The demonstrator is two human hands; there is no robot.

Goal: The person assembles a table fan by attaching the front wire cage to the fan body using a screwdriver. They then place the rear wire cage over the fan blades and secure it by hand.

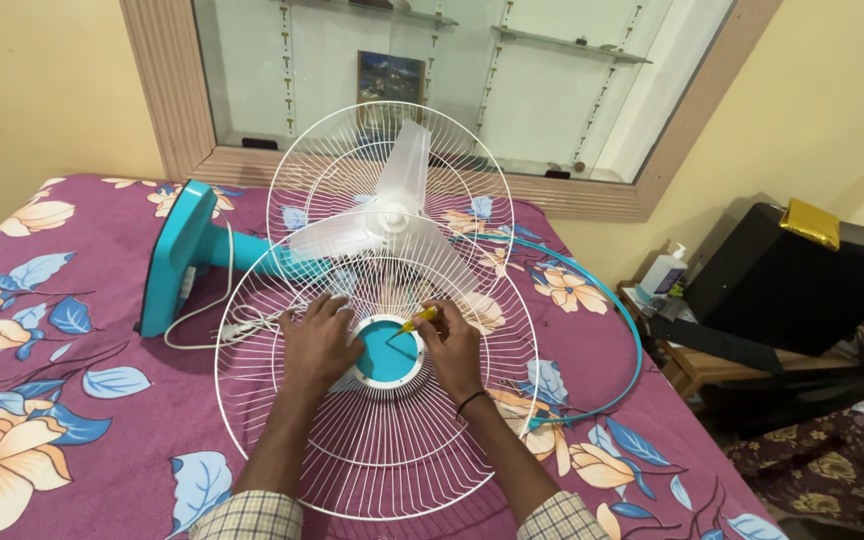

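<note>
both forearms reach forward from the bottom edge over the round white wire fan guard (382,440) lying flat on the purple floral bedspread (82,400). the left hand (320,345) lies palm down, fingers spread and open, on the wires beside the guard's teal plastic centre disc (390,352). the right hand (449,350) is closed around a small yellow-handled screwdriver (418,320), its tip on the disc. behind stands the teal fan body with translucent white blades (392,215).
</note>
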